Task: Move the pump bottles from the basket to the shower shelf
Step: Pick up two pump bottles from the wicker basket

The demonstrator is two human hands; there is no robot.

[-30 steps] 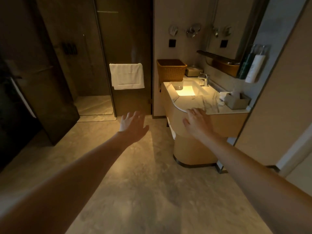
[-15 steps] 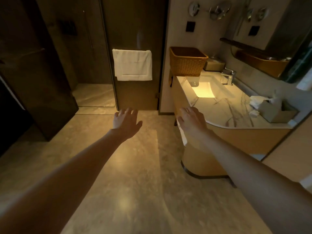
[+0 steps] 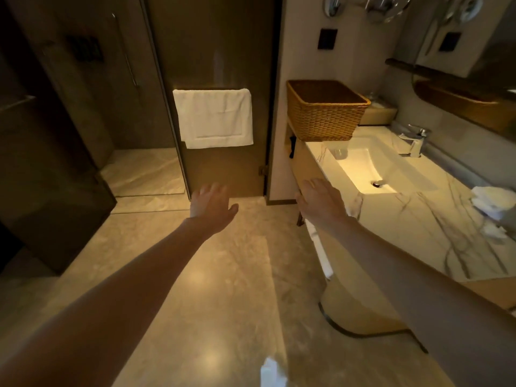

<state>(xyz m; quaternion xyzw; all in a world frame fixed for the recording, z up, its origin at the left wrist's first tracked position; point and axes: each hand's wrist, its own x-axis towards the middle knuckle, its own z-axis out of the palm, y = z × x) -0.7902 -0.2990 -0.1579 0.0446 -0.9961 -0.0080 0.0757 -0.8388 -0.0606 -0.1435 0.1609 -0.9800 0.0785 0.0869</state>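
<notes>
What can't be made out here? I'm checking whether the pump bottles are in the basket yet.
- Inside of the basket, head view: its near wicker wall and dim light hide any contents.
- Dark shapes on the shower wall: too dim and blurred to identify.
- Items at the right edge: blurred and cut off by the frame.
- Left hand and right hand: open, empty.

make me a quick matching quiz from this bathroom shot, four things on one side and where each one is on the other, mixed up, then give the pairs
Things:
1. wicker basket
2. white towel
3. faucet
4. left hand

Places:
A. hanging on the rail of the dark door
B. open, held out above the floor
C. at the far end of the vanity counter, beside the wall
D. behind the sink basin, near the mirror wall

Pairs: 1-C, 2-A, 3-D, 4-B
</notes>
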